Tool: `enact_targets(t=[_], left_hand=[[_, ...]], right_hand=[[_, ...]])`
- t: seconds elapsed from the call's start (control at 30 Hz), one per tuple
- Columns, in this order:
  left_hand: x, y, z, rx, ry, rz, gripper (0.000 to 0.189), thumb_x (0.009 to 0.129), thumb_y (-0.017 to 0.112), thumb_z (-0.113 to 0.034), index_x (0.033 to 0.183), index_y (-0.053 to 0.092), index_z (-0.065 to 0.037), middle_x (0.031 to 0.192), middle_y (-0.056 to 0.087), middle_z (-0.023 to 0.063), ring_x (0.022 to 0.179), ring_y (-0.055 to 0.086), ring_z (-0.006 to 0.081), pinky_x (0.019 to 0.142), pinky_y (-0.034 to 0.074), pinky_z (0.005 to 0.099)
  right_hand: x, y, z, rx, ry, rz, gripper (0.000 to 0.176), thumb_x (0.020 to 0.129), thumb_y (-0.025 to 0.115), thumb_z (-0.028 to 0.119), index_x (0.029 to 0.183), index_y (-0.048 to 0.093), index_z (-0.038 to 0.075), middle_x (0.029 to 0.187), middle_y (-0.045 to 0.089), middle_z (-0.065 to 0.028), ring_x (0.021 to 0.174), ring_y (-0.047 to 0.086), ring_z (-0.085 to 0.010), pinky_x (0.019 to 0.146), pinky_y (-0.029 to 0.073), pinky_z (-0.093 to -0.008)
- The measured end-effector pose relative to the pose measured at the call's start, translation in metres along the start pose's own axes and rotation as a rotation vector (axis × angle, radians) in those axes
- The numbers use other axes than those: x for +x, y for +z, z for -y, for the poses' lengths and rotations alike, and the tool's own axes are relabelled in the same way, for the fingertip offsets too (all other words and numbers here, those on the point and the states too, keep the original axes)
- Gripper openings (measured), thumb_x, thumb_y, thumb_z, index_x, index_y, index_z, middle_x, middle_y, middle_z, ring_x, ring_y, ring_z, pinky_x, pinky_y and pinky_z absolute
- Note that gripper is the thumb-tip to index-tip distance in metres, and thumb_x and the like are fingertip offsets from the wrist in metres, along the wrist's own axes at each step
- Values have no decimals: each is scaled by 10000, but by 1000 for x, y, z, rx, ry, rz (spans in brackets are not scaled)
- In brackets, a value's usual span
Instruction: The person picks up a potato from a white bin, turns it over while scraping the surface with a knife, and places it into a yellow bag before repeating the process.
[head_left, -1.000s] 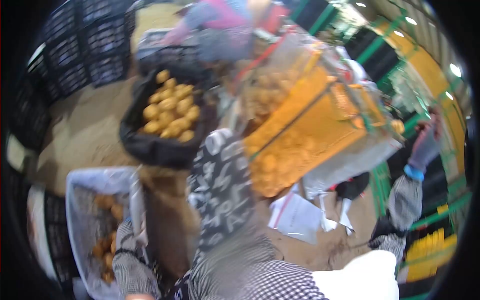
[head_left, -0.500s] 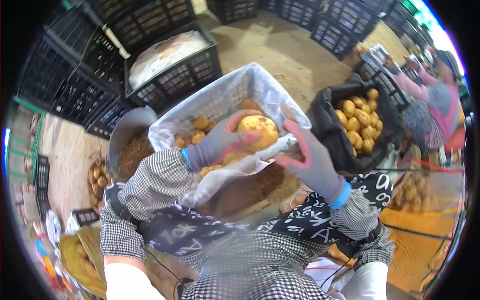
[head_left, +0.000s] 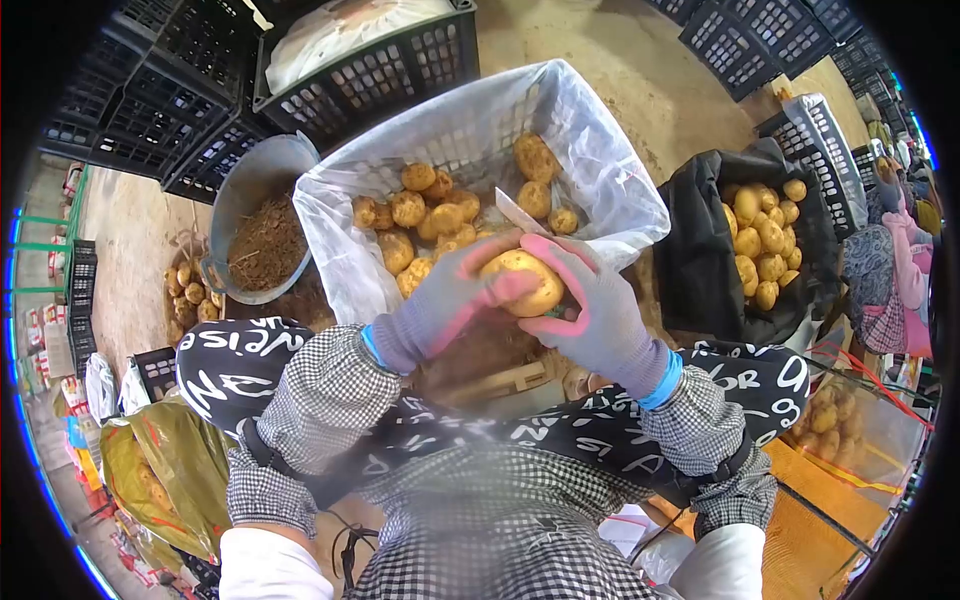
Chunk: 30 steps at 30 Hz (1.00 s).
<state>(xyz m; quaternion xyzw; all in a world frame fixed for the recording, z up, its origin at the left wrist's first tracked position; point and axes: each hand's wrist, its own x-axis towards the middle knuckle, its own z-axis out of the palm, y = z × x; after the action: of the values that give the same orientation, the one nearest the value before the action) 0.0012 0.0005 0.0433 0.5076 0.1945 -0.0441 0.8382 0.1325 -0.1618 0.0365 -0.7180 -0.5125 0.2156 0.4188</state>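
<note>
A large yellow potato (head_left: 522, 282) is held between my two gloved hands, close over the near edge of a crate lined with white plastic (head_left: 345, 215). My left hand (head_left: 455, 300), in a grey and pink glove, grips its left side, thumb across the front. Curled around its right side is my right hand (head_left: 600, 315), fingers on the top and thumb underneath. Several soil-marked potatoes (head_left: 408, 208) lie in the lined crate beyond my hands. A pale, narrow strip (head_left: 518, 212) slants down behind my fingertips.
At right, a black-lined container (head_left: 690, 250) holds cleaner-looking potatoes. A grey bucket (head_left: 225, 200) of soil stands at left, with loose potatoes (head_left: 190, 285) beside it. Black crates (head_left: 370, 75) line the back. Another person (head_left: 895, 260) sits at far right.
My right hand has come in from the right and closed on the potato, beside my left hand. The view has shifted, showing more of the lined crate's inside.
</note>
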Motion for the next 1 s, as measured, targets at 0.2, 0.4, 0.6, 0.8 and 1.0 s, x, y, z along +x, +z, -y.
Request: enact_targets(t=[0.2, 0.4, 0.6, 0.8, 1.0], left_hand=[[6, -9, 14, -58, 27, 30, 632, 987, 450, -540, 1407, 437, -68, 1318, 542, 108, 1169, 587, 214, 869, 573, 347], [7, -12, 16, -252, -180, 108, 650, 996, 477, -491, 1472, 306, -83, 1320, 513, 129, 1140, 593, 244, 900, 558, 368], [7, -2, 15, -195, -151, 49, 705, 972, 523, -509, 1477, 296, -72, 1327, 502, 137, 1094, 613, 228, 888, 551, 335], [7, 1, 20, -263, -184, -8, 690, 960, 569, -473, 1452, 320, -59, 1342, 486, 138, 1166, 571, 236, 938, 537, 366], [4, -11, 21, -507, -117, -1, 569, 990, 545, -393, 1407, 362, -51, 1342, 485, 146, 1204, 542, 246, 955, 536, 379]], right_hand=[[3, -6, -3, 81, 62, 55, 766, 681, 841, 201, 1362, 516, 66, 1288, 576, -146, 1187, 574, -288, 988, 464, -363], [10, -18, -9, 820, 589, 136, 769, 818, 774, 347, 1422, 426, 22, 1214, 584, -77, 1138, 554, -186, 986, 452, -326], [0, 10, -29, 92, 86, -151, 655, 884, 701, 330, 1386, 451, -7, 1163, 619, -87, 1025, 599, -165, 929, 470, -285], [-2, 6, -39, 447, 265, -307, 319, 964, 578, 101, 1254, 585, -32, 1064, 653, -73, 937, 607, -143, 832, 484, -244], [-2, 0, -26, 470, 239, -148, 349, 981, 519, 57, 1322, 559, -8, 839, 624, -43, 703, 543, -81, 634, 446, -210]])
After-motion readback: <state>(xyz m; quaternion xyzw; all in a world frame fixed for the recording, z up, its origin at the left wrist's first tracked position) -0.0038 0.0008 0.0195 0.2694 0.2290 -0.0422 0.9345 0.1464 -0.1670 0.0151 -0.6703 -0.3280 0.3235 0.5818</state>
